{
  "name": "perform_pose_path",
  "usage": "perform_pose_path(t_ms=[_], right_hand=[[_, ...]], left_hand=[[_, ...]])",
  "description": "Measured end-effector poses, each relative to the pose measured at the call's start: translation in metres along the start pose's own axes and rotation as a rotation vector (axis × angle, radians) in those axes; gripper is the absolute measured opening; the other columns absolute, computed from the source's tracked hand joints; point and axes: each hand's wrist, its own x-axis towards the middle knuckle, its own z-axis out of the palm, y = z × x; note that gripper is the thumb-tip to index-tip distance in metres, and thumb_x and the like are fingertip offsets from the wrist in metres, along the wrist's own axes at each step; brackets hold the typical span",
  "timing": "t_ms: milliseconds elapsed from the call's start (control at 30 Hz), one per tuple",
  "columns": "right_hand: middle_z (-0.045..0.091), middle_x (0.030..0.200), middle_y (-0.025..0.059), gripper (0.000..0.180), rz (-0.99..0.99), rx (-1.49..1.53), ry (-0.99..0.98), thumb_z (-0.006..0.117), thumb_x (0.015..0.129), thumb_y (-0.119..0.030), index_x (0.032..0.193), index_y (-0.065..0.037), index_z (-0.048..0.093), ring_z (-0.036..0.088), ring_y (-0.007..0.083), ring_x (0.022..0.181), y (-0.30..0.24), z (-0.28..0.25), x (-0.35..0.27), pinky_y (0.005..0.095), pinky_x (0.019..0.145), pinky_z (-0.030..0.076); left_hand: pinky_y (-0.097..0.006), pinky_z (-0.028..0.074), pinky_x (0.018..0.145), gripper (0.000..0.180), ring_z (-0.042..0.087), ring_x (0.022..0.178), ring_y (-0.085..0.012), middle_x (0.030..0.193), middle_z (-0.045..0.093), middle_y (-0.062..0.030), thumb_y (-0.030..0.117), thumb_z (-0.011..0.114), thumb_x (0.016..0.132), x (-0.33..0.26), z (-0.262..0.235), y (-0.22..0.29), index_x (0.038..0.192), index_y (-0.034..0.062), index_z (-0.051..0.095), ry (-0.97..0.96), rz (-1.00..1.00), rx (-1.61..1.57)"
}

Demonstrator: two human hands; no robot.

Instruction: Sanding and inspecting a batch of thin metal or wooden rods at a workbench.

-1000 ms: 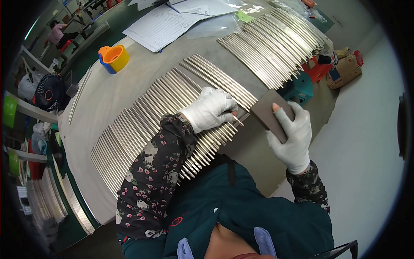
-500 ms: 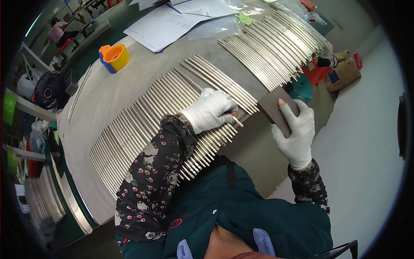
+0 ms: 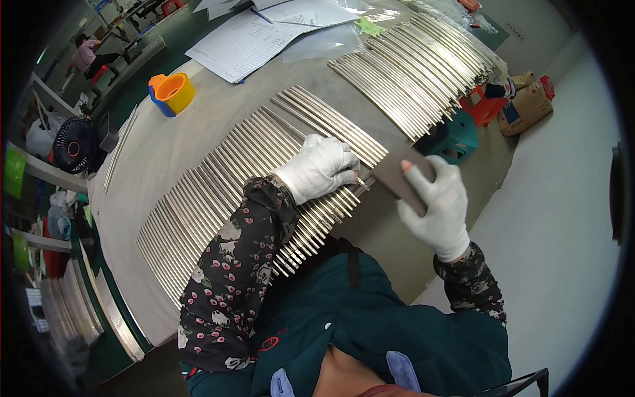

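Observation:
My left hand, in a white glove with a bare fingertip showing, is closed around a thin silvery metal rod near its right end. Beneath that hand and forearm, many similar rods lie side by side in a long row on the table. My right hand, also gloved, grips a flat grey-brown rectangular block, thumb on its upper face. The block, slightly blurred, is close to the end of the held rod; I cannot tell whether they touch. A smaller group of rods lies just beyond my left hand.
Another batch of rods covers the table's far right. Papers lie at the back, near an orange-yellow tape holder. Beyond the right edge stand a teal stool and a brown bag. A small black fan is at left.
My right hand has moved the block left and slightly down, toward the end of the held rod. My left hand has stayed nearly in place, still gripping the rod.

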Motion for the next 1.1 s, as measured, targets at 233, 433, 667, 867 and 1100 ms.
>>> perform_pose_path(t_ms=[233,433,667,867,1100], right_hand=[[0.051,0.113,0.0166,0.063,-0.042,0.098,0.009,0.076,0.058,-0.019,0.118,-0.015,0.060,0.054,0.0325,0.091,0.004,0.001,-0.012,0.0403,0.077,0.048],[0.052,0.116,0.0155,0.066,0.088,0.061,0.159,0.074,0.059,-0.012,0.123,-0.014,0.059,0.052,0.0306,0.098,0.020,-0.011,-0.013,0.0395,0.084,0.046],[0.051,0.117,0.0150,0.068,0.074,0.068,0.116,0.074,0.059,-0.013,0.125,-0.014,0.057,0.053,0.0308,0.098,0.016,-0.012,-0.021,0.0390,0.085,0.046],[0.052,0.116,0.0153,0.068,0.063,0.091,0.094,0.074,0.057,-0.013,0.123,-0.014,0.058,0.053,0.0313,0.097,0.010,-0.009,-0.019,0.0395,0.082,0.047],[0.051,0.118,0.0200,0.063,-0.091,0.330,-0.015,0.077,0.057,-0.021,0.118,-0.015,0.061,0.055,0.0335,0.094,-0.031,-0.003,-0.022,0.0405,0.078,0.049]], left_hand=[[-0.041,0.041,0.081,0.018,0.060,0.089,-0.0221,0.085,0.064,-0.0035,0.029,0.064,0.083,-0.001,-0.003,0.004,0.087,0.0120,0.068,-0.001,-0.015,-0.021],[-0.039,0.046,0.069,0.016,0.057,0.083,-0.0253,0.080,0.059,-0.0020,0.022,0.072,0.073,0.005,0.000,0.016,0.082,0.0129,0.063,0.288,0.030,0.519],[-0.040,0.045,0.081,0.027,0.055,0.097,-0.0265,0.093,0.060,-0.0050,0.034,0.073,0.076,-0.013,-0.019,0.017,0.091,0.0122,0.066,-0.081,-0.097,0.192],[-0.041,0.041,0.080,0.022,0.059,0.083,-0.0262,0.079,0.062,-0.0059,0.028,0.071,0.079,-0.006,-0.017,0.016,0.084,0.0094,0.061,-0.149,-0.136,-0.053],[-0.038,0.036,0.083,0.016,0.061,0.080,-0.0249,0.076,0.064,-0.0048,0.025,0.067,0.083,-0.005,-0.004,0.009,0.083,0.0093,0.062,0.000,-0.078,-0.080]])
